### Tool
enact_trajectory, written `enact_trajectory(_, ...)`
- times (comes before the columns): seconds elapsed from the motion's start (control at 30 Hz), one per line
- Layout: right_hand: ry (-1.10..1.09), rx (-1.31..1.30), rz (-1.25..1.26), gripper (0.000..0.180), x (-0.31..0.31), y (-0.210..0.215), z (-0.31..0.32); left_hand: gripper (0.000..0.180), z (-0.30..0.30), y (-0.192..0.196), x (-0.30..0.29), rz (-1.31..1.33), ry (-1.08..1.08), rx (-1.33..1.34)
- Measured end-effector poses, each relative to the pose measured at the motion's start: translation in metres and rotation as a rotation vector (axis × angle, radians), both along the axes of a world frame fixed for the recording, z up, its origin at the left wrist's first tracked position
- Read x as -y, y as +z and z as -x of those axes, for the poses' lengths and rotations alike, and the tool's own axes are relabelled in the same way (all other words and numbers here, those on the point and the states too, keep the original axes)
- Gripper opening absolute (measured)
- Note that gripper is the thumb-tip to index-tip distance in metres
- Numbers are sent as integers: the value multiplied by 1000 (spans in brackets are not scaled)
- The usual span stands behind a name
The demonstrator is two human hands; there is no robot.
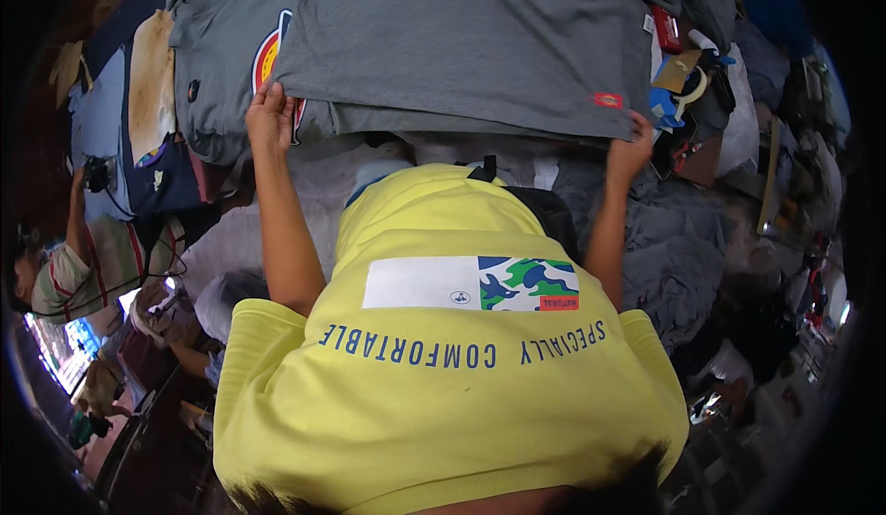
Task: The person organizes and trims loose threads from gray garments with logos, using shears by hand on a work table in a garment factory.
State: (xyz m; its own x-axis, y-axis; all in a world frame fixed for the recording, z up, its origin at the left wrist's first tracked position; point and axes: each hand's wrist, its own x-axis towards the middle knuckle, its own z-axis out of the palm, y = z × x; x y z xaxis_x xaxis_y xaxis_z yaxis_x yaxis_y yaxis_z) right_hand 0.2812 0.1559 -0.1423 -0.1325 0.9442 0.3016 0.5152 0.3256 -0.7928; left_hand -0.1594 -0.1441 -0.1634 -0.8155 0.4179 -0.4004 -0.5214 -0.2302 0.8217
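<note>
A grey T-shirt (452, 49) lies spread in front of me, its hem running across toward my body. At the left end of that hem, my left hand (269, 120) pinches the cloth. My right hand (631, 150) grips the right corner of the hem, close to a small red label (608, 101). Under the left edge, more grey cloth shows, with a red, yellow and blue printed graphic (268, 58) partly covered by the shirt. The fingertips of both hands are partly hidden by the fabric.
On the right are a red box (666, 31), a roll of tape (693, 87) and blue scraps. Grey garments (674, 257) are heaped nearer me. To the left lies a stained tan board (151, 86); beyond it a person in a striped shirt (101, 270) works with one hand.
</note>
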Motion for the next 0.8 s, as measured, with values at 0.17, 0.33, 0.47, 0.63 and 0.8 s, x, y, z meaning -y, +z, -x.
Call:
enact_trajectory(0.17,-182,34,-38,21,-3,-11,-13,32,0,6,9,-92,-15,-25)
enact_trajectory(0.33,-128,-84,-7,20,-4,-14,-17,36,-5,13,12,-113,-42,-48)
enact_trajectory(0.47,-123,-102,32,20,-5,-14,-20,36,-5,14,12,-129,-36,-78)
enact_trajectory(0.63,-167,161,-47,22,2,-13,-20,38,-7,12,7,-127,-47,-50)
enact_trajectory(0.8,-82,90,-144,27,0,-22,-21,41,-7,-2,12,-83,-31,-29)
